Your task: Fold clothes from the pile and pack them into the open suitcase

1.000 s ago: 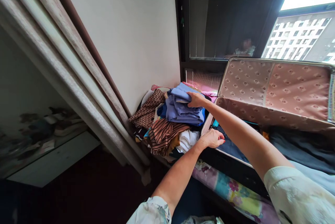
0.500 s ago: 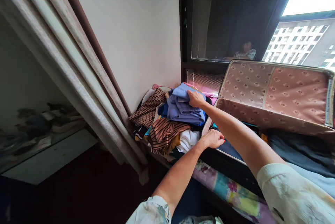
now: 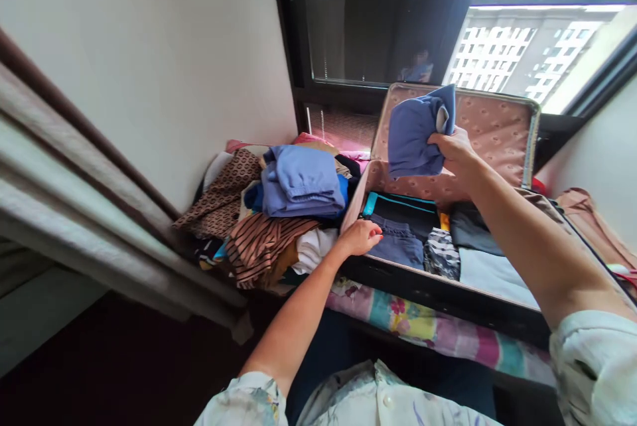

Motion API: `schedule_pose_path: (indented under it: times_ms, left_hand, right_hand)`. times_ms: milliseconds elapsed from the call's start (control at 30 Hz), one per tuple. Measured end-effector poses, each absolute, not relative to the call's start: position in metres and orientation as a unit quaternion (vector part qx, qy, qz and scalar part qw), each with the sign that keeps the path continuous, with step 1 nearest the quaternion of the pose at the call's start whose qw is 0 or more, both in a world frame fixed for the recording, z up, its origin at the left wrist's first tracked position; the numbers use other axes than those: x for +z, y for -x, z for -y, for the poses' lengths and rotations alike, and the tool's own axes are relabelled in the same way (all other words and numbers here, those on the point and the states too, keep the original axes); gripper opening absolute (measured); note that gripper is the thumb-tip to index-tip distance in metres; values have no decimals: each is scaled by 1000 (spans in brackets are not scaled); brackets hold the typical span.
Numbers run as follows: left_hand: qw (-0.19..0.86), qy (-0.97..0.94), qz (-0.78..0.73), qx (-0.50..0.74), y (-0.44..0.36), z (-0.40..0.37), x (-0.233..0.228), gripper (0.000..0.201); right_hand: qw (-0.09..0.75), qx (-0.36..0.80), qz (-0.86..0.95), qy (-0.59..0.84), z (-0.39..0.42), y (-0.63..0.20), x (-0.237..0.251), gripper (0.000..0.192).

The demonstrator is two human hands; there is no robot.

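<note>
Raised in front of the suitcase's open lid, a folded blue garment (image 3: 417, 137) is gripped at its right edge by my right hand (image 3: 456, 150). My left hand (image 3: 361, 238) lies on the near left corner of the open suitcase (image 3: 478, 292), its fingers curled over the rim. Inside are dark blue folded clothes (image 3: 398, 243), a black item with turquoise trim (image 3: 405, 209), a black-and-white patterned cloth (image 3: 442, 255), a dark garment (image 3: 472, 223) and a light grey one (image 3: 492, 273). Left of the suitcase, another folded blue garment (image 3: 303, 180) tops a heap.
The heap also has a brown patterned cloth (image 3: 229, 187), a striped garment (image 3: 266, 243) and a white cloth (image 3: 314, 250). A flowered mat (image 3: 418, 320) lies under the suitcase. A curtain (image 3: 89, 213) hangs at left; a window (image 3: 378, 21) stands behind.
My right hand has lifted a blue garment off the heap and carried it right, over the suitcase. My left hand stays at the suitcase's corner. The view has turned right.
</note>
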State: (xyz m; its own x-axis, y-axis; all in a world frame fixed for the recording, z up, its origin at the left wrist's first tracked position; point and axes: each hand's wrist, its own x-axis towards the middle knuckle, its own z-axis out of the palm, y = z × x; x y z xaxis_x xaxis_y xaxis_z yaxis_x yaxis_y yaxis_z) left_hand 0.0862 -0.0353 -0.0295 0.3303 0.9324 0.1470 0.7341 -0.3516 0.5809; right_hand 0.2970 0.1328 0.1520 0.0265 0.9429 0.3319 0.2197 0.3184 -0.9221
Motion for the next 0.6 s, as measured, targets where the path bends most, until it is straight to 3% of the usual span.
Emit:
schedule_pose_path:
  times_ms: [133,233,367,467,533,600]
  left_hand:
    - [211,-792,-514,253,-83,35,-30,22]
    - [220,-793,-502,267,-81,36,-30,20]
    - [238,-781,-507,278,-80,40,-31,19]
    - [252,-775,-509,276,-79,42,-30,20]
    - [257,-774,-510,274,-79,43,-29,20]
    - [259,-774,-510,273,-78,43,-28,20]
  right_hand:
    - [507,230,613,560,-119,-362,143,29]
    - [422,57,687,589,-126,-394,112,49]
    - [214,-68,787,575,-139,-422,24,82]
    - [-38,-55,810,582,-138,-431,-57,78]
    - [-124,-24,809,574,-136,-434,-97,70]
    - [-148,-4,811,565,-138,-436,-118,64]
